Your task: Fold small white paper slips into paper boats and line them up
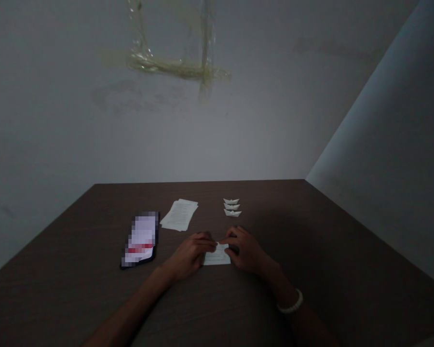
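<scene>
three paper boats shaped, one sheet under the fingers

a small printed sheet lies on the counter, at the near middle, between the person's two hands. the left hand covers its left side and far left corner; the right hand bends over its far right corner, thumb and forefinger close to each other. both hands are narrow, with curled fingers set on the paper's far edge; whether they pinch it or merely press it down, i cannot tell.

as for progress, three small folded paper boats sit beyond the right hand, lined up one behind another, and they look finished. the sheet in work seems to be at an early stage: its near part lies flat with print showing and has no boat shape yet. any crease at the far edge is hidden by the fingers. to the far left of the sheet, a loose stack of printed papers lies unfolded, so plenty of paper appears to be left; the exact count cannot be made out.

a phone, its screen blurred, lies left of the stack and nearer. a pale bracelet circles the right wrist.
</scene>
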